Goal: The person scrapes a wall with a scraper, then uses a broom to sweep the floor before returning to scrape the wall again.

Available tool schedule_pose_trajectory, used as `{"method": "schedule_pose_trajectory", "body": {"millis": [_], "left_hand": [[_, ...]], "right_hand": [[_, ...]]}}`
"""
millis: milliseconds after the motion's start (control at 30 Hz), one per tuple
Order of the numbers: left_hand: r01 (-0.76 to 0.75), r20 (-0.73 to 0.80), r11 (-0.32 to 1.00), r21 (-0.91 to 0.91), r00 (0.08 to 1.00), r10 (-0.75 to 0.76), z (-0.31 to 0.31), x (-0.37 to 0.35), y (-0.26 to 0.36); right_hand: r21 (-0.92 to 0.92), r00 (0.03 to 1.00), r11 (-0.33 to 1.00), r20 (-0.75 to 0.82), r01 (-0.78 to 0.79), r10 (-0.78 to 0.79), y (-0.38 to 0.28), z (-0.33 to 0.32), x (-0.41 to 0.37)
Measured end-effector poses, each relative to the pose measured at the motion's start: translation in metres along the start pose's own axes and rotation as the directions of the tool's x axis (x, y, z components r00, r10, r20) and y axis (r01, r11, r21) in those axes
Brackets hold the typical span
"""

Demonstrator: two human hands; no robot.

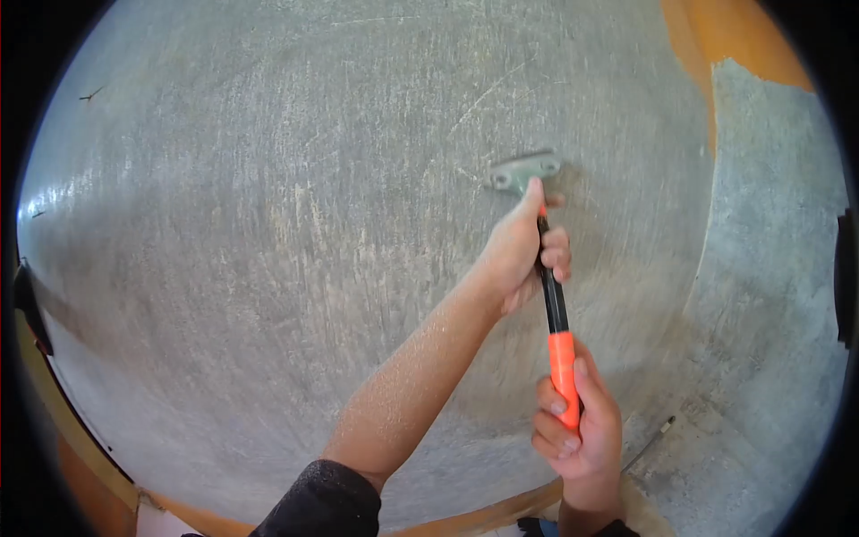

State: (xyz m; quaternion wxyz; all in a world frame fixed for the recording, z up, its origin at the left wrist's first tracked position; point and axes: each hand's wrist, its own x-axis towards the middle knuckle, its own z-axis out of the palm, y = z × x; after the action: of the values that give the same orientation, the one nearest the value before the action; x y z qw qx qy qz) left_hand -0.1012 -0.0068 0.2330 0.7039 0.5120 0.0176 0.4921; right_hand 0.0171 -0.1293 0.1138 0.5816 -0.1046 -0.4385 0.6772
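Note:
A long-handled wall scraper (557, 304) has a greenish head, a black shaft and an orange grip. Its head (524, 170) is slightly blurred and lies at the grey wall (358, 206); whether the blade touches cannot be made out. My left hand (526, 240) is wrapped round the upper shaft, thumb stretched up against the head. Lower down, my right hand (586, 416) grips the orange end with curled fingers. Pale dust specks cover my left forearm.
Orange paint (743, 40) remains at the wall's upper right, beside a bare grey strip (769, 179). A thin rod (660, 432) with a pale part is at lower right. Small dark bits (90, 95) stick out of the wall at left. A dark object (31, 313) stands at the left edge.

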Motion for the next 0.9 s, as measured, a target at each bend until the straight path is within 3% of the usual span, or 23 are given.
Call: {"method": "schedule_pose_trajectory", "body": {"millis": [67, 233, 333, 467, 600, 833, 900], "left_hand": [[-0.083, 0.032, 0.996, -0.015, 0.996, 0.083, 0.002, 0.007, 0.011], [0.014, -0.022, 0.998, -0.055, 1.000, -0.015, -0.003, -0.011, -0.009], [-0.022, -0.019, 1.000, -0.004, 1.000, 0.022, -0.002, -0.010, -0.005], [-0.069, -0.009, 0.997, 0.017, 0.998, 0.069, 0.004, -0.002, 0.006], [-0.011, -0.051, 0.998, -0.066, 0.999, 0.007, 0.002, -0.023, -0.009], [-0.049, 0.033, 0.998, 0.047, 0.998, 0.048, 0.009, 0.012, 0.022], [-0.035, 0.008, 0.998, 0.045, 0.999, 0.035, 0.008, 0.007, 0.015]], "right_hand": [[-0.013, 1.000, 1.000, -0.017, 0.019, -0.019, -0.001, 0.008, 0.004], [0.153, 0.999, 0.987, -0.010, -0.042, 0.044, 0.009, 0.006, -0.014], [0.195, 0.999, 0.980, 0.008, -0.040, 0.039, 0.009, 0.009, -0.012], [0.101, 0.999, 0.995, -0.030, -0.008, 0.011, 0.001, 0.015, -0.004], [0.110, 0.998, 0.992, -0.009, -0.053, 0.054, 0.006, 0.008, -0.020], [0.038, 0.999, 0.999, -0.014, 0.034, -0.034, -0.007, 0.023, 0.010], [0.093, 0.999, 0.996, -0.034, 0.014, -0.011, -0.003, 0.023, 0.002]]}}
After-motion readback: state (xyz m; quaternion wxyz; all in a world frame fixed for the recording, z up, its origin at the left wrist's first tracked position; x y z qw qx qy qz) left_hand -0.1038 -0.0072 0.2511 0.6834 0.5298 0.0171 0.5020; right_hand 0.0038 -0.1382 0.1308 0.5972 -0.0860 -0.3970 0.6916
